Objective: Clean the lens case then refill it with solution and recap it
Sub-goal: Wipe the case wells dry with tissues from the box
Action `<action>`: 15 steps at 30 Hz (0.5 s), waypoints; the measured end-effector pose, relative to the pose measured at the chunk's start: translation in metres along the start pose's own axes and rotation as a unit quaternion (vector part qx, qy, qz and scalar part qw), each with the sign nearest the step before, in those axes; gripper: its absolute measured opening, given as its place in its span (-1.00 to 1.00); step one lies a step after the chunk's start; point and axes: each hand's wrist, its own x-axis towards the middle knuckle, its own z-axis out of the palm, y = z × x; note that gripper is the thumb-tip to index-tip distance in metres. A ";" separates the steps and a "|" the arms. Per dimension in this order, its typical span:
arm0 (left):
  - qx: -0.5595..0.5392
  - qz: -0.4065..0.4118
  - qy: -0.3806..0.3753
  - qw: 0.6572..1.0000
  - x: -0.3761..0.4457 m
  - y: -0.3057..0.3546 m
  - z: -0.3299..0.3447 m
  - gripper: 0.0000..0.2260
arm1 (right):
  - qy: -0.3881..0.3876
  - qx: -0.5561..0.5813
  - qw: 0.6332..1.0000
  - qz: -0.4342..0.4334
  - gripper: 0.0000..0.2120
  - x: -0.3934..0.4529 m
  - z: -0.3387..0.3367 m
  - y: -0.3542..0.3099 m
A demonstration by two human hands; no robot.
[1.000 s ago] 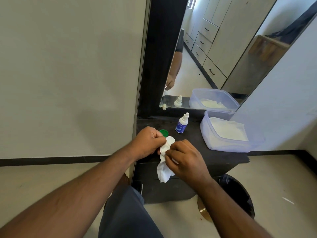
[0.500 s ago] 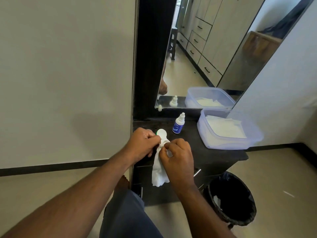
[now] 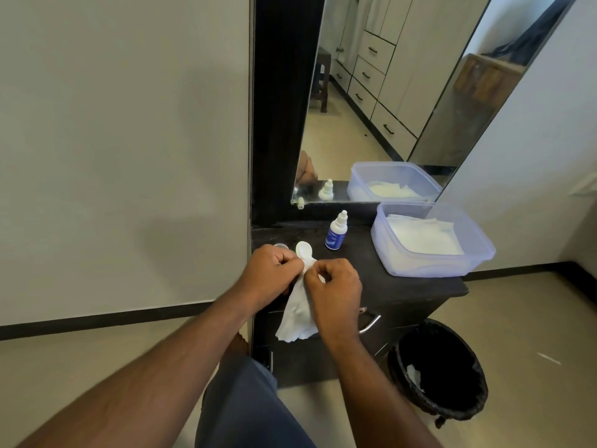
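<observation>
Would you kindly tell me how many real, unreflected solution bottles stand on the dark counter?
1: the small white-and-blue plastic dropper bottle stands upright beside the mirror; none seems hidden.

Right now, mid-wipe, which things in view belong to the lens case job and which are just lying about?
In the job:
lens case, held in left hand
tissue, pinched by right hand
solution bottle
cap on the counter
tub of tissues
bin

Lying about:
mirror
drawer handle

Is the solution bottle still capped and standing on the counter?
Yes: the solution bottle stands upright on the dark counter with its white cap on, untouched by either hand.
</observation>
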 end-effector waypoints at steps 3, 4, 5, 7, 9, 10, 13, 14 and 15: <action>-0.007 0.000 0.013 1.000 -0.001 0.002 0.000 -0.74 | -0.001 -0.029 1.000 -0.005 -0.95 -0.002 -0.001 0.001; -0.009 -0.002 0.018 1.000 -0.001 0.002 0.000 -0.76 | -0.004 -0.047 0.999 -0.006 -0.95 -0.004 -0.001 0.001; -0.013 -0.004 0.022 1.000 -0.001 0.002 0.000 -0.77 | -0.007 -0.066 0.998 -0.008 -0.94 -0.005 -0.002 0.003; -0.028 -0.009 0.026 0.999 -0.001 0.002 0.000 -0.78 | -0.014 -0.097 0.995 -0.021 -0.92 -0.007 -0.002 0.005; -0.037 -0.011 0.031 0.999 -0.001 0.003 -0.001 -0.77 | -0.020 -0.118 0.992 -0.038 -0.90 -0.007 -0.003 0.006; -0.037 -0.011 0.035 0.999 -0.001 0.002 -0.001 -0.76 | -0.022 -0.126 0.991 -0.045 -0.88 -0.006 -0.004 0.006; -0.031 -0.010 0.045 0.998 -0.002 0.001 -0.002 -0.75 | -0.018 -0.143 0.988 -0.061 -0.85 -0.003 -0.008 0.010; -0.033 -0.007 0.049 0.998 -0.002 0.001 -0.002 -0.75 | -0.015 -0.143 0.987 -0.065 -0.85 -0.001 -0.009 0.011; -0.037 -0.006 0.054 0.998 -0.002 0.001 -0.002 -0.75 | -0.013 -0.144 0.987 -0.069 -0.86 0.001 -0.011 0.013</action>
